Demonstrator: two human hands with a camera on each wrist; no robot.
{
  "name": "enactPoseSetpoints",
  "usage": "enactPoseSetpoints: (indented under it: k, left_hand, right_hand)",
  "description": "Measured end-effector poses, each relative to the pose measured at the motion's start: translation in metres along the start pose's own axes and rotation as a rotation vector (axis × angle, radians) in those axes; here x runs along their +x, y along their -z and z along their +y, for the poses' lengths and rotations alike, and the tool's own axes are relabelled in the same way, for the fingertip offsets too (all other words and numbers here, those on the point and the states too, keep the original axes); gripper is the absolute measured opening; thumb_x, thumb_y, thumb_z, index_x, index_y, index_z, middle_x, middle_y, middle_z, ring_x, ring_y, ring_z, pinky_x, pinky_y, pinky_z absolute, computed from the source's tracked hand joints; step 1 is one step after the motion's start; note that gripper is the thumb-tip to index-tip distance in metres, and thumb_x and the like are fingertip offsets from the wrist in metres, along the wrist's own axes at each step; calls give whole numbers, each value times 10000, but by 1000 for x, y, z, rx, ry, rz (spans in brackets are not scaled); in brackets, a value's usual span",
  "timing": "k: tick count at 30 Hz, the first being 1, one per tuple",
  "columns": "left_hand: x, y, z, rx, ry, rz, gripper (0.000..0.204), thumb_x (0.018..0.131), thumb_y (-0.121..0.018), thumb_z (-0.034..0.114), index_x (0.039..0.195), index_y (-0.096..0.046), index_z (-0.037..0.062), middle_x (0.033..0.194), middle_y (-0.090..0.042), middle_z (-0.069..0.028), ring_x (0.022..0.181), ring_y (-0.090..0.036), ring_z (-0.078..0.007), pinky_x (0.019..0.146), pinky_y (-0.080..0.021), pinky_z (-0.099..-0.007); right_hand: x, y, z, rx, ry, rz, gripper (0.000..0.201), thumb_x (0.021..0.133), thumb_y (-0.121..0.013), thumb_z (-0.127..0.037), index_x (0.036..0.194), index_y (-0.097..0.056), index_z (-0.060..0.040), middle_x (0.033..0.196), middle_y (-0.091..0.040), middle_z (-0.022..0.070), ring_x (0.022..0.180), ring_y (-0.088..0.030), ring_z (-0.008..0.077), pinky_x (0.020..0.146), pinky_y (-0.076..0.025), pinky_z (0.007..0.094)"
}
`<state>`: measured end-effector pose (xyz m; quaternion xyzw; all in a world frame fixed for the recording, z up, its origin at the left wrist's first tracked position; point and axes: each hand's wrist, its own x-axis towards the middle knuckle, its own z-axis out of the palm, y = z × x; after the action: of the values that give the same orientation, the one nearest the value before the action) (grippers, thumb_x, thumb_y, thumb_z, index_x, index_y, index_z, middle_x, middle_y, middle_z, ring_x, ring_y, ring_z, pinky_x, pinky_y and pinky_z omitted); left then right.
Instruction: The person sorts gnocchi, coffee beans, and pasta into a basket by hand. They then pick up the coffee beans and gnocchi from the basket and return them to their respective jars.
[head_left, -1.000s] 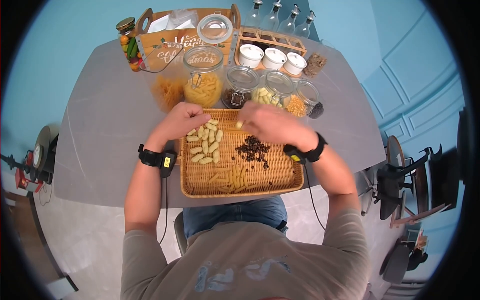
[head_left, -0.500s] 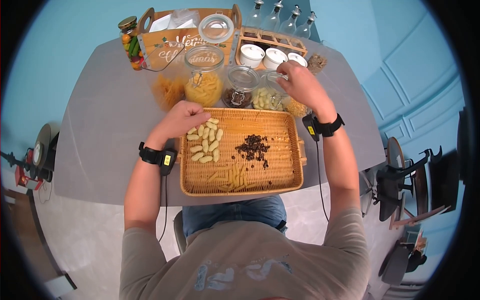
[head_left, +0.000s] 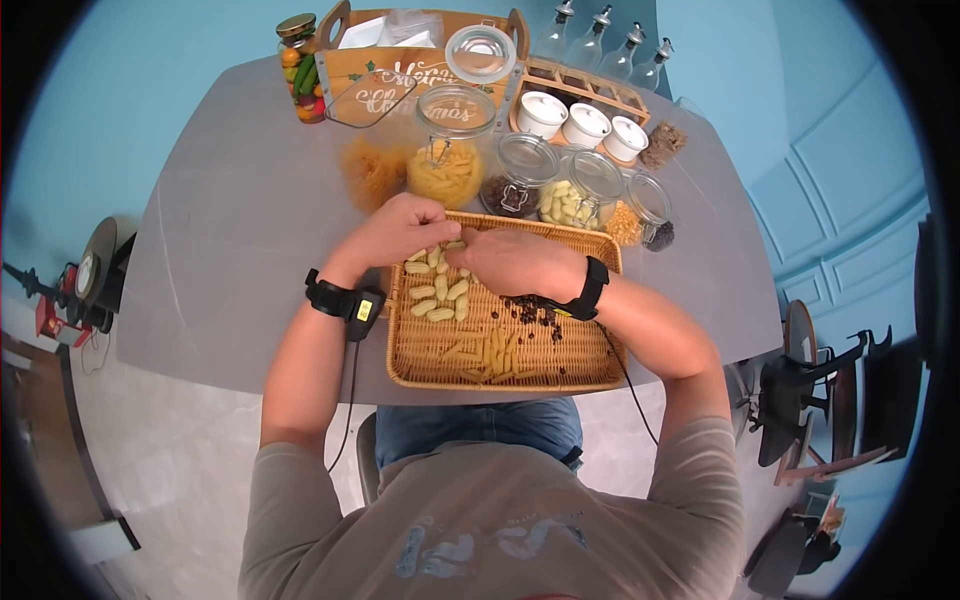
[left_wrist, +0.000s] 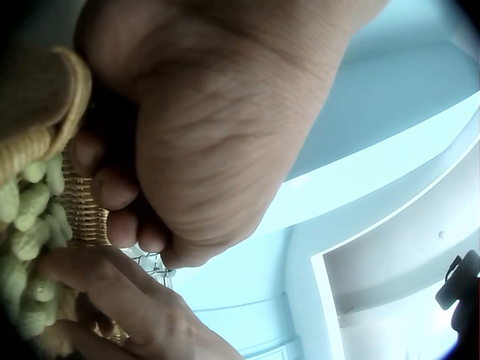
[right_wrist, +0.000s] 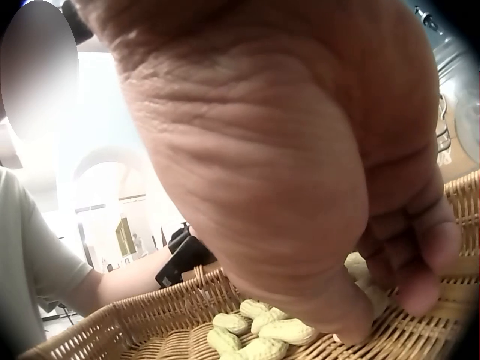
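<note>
Some peanuts (head_left: 440, 313) partly behind hands (head_left: 400, 240) (head_left: 525, 263)

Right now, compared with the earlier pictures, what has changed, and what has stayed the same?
The right hand has come down from above the jars, leftward and nearer the person, to the peanuts. Whether it holds or released anything is hidden. The left hand stays at the tray's far left corner; the pasta tubes and dark beans look unchanged.

Near the left hand (head_left: 405, 232), the basket (head_left: 410, 369) is woven golden-brown, the peanuts (head_left: 440, 289) pale yellow-green; beyond, the counter (head_left: 230, 250) is plain grey.
</note>
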<state>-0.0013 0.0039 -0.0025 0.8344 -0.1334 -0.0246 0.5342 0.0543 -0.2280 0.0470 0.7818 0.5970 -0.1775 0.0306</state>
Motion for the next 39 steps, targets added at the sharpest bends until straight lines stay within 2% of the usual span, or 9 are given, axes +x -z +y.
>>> enactPoseSetpoints:
  k: [1,7,13,16,19,26,30,36,39]
  left_hand:
    - [0,0,-2,-8,-4,-2,380,1076,-747,267,784,-694,29,660,-621,38,632,-516,-36,573,-405,-276]
    - [0,-1,-2,-42,21,-15,394,1084,-740,272,777,-684,32,657,-637,31,624,-536,-41,574,-417,-271]
    - [0,-3,7,-37,75,9,425,1074,-758,293,775,-669,4,650,-618,25,624,-503,-49,575,-425,-293]
    - [0,-4,5,-51,86,11,422,1078,-760,288,770,-675,13,646,-618,33,619,-510,-39,572,-420,-281]
    - [-1,-4,4,-65,79,13,421,1080,-761,284,767,-678,16,643,-619,37,617,-514,-32,569,-416,-273]
    - [-2,-3,7,-49,75,12,419,1084,-759,279,770,-675,15,650,-613,44,618,-505,-29,566,-408,-271]
    - [-3,-3,11,-43,97,8,415,1087,-754,274,773,-670,15,657,-611,47,622,-499,-30,568,-406,-271]
    - [-3,-2,12,-63,96,2,400,1082,-742,254,755,-663,38,669,-618,54,635,-513,-29,577,-389,-263]
    - [-3,-3,6,-60,47,6,403,1083,-741,259,754,-666,40,656,-613,59,626,-509,-27,570,-386,-262]
  right_hand:
    - [0,-1,2,-19,-12,-20,471,943,-587,69,1387,-661,-70,1248,-674,250,1098,-742,427,886,-594,529]
    - [-4,-6,3,54,-56,-21,397,968,-570,37,1340,-666,-62,1034,-733,235,1011,-758,434,847,-591,541]
    - [-20,7,-5,68,-44,-54,374,928,-694,-22,1299,-673,-65,1008,-761,214,1034,-765,411,843,-598,536]
    - [-36,15,0,159,-61,26,413,892,-765,-80,1290,-655,-65,992,-733,212,977,-749,427,808,-582,555]
    - [-54,25,22,167,-63,175,359,908,-750,-80,1253,-653,-70,996,-730,202,986,-745,428,804,-578,554]
    - [-112,75,88,123,-383,440,322,929,-751,-90,1230,-641,-59,980,-767,166,921,-751,360,832,-583,463]
    - [-125,83,117,160,-539,424,395,925,-778,-141,1289,-651,-55,1019,-788,219,989,-765,395,851,-578,500]
    - [-122,73,139,138,-567,391,427,925,-808,-161,1310,-666,-44,1028,-791,229,1010,-766,406,866,-582,495]
    - [-121,69,141,98,-579,391,424,942,-805,-145,1335,-668,-64,1006,-783,210,973,-768,355,861,-588,466]
